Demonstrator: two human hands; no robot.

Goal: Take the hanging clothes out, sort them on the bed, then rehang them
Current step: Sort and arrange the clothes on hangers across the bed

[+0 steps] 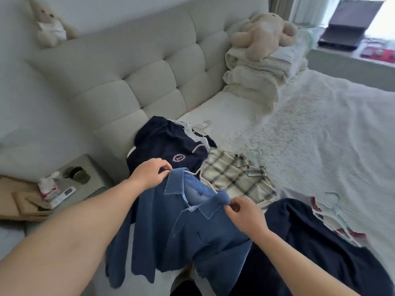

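A blue denim shirt (pixel 183 231) on a white hanger hangs in front of me over the bed's near edge. My left hand (pixel 149 176) pinches its left collar and shoulder. My right hand (pixel 243 214) pinches the right collar tip. Behind it on the bed (pixel 320 135) lie a navy top with a round crest (pixel 171 150) and a cream plaid shirt (pixel 237 178), each on a hanger. A dark navy garment (pixel 316 248) with a red-trimmed white piece lies at the right.
A stack of folded cream blankets (pixel 256 75) with a plush toy (pixel 263 33) sits by the padded headboard (pixel 132 69). A bedside table (pixel 72 180) at the left holds a cup, tissues and a remote. A laptop (pixel 346 26) stands on the window sill.
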